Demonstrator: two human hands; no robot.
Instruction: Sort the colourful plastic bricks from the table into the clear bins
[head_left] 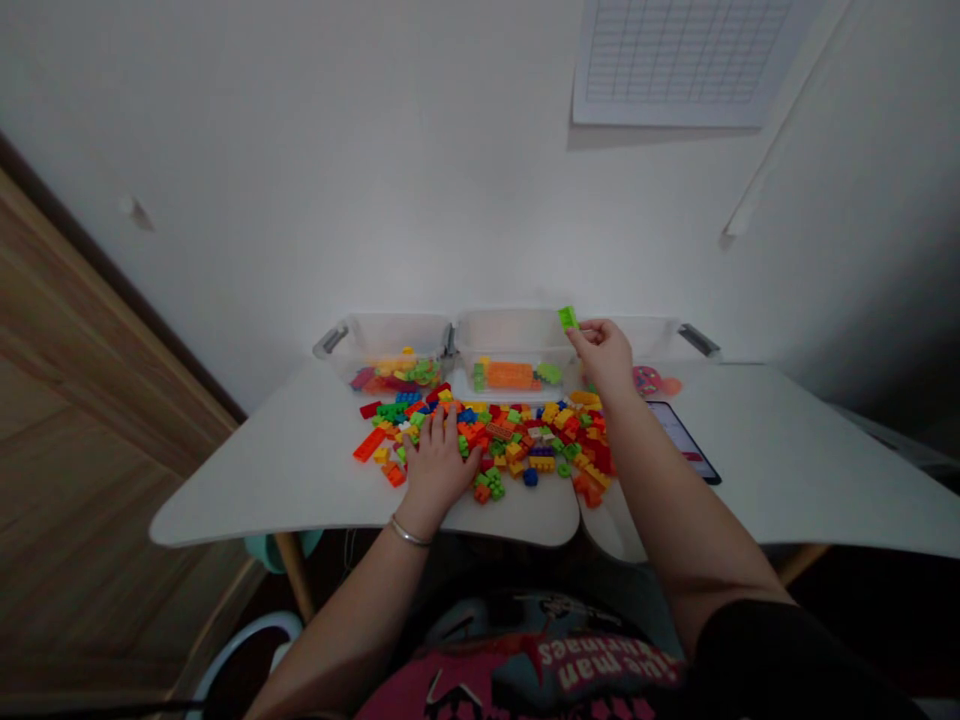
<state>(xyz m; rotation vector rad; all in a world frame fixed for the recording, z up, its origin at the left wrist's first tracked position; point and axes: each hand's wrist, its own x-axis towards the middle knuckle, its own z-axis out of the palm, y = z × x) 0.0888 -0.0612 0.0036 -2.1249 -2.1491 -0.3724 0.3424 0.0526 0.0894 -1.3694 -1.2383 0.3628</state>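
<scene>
Between the thumb and fingers of my right hand (606, 358) is a light green toy brick (568, 318), raised above the rim of the middle clear bin (517, 330). My left hand (437, 462) lies palm down on the pile of colourful toy bricks (517, 432), its fingers spread over them. Any brick under the left palm is hidden. The middle bin contains orange and green bricks (510, 376). To its left, another clear bin (394, 328) holds yellow, red and green pieces (397, 373).
A third clear bin (660, 333) stands at the right, partly behind my right hand. A phone (684, 440) lies beside my right forearm, near a pink round item (648, 380). Behind the white table (247, 470) rises a wall with a gridded paper sheet (675, 60).
</scene>
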